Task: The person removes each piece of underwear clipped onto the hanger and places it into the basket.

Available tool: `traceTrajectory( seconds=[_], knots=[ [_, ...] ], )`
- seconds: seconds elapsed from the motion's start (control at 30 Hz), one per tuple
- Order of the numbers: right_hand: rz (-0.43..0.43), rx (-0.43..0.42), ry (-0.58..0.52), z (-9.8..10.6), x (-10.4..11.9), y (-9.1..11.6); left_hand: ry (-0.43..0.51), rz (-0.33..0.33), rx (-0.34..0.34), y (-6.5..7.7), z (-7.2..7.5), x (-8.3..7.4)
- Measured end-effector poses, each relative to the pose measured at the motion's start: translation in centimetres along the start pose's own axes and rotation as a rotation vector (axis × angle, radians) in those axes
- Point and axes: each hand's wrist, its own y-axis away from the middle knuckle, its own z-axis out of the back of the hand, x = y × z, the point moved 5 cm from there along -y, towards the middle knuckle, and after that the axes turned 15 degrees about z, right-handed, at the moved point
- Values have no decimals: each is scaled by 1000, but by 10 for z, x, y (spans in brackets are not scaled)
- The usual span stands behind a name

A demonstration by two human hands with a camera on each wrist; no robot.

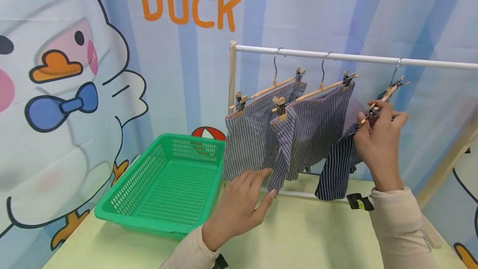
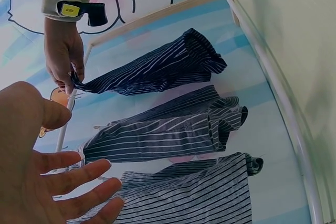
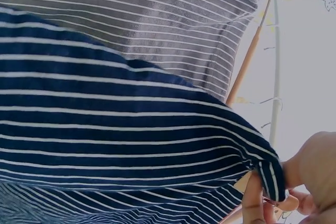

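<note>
Navy white-striped shorts [image 1: 336, 173] hang at the right of the rail from a wooden clip hanger [image 1: 390, 90]. My right hand [image 1: 384, 144] pinches the near end of that hanger, at the clip and the waistband corner. In the right wrist view, the navy cloth [image 3: 105, 108] bunches between thumb and fingers. My left hand [image 1: 239, 206] is held with fingers spread and grips nothing. It is in front of the lower edges of two grey striped shorts, the middle pair [image 1: 321, 123] and the left pair [image 1: 248, 148]; whether it touches them I cannot tell.
A white rail [image 1: 366, 58] on a wooden frame [image 1: 232, 74] carries the hangers. To the left, a green plastic basket [image 1: 160, 229] stands on the pale yellow table [image 1: 298, 235]. Behind hangs a cartoon duck curtain [image 1: 179, 78].
</note>
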Motion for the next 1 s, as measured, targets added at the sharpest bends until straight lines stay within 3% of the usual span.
traceTrajectory(
  seconds=[0.33,0.63,1.0],
  knots=[
    [-60,16,41,3,-9,3,7,-25,-16,1,0,0],
    [80,-65,31,1,-3,-1,2,-22,-9,1,3,3],
    [118,-104,31,2,-5,0,11,-24,-16,0,1,3]
  ],
)
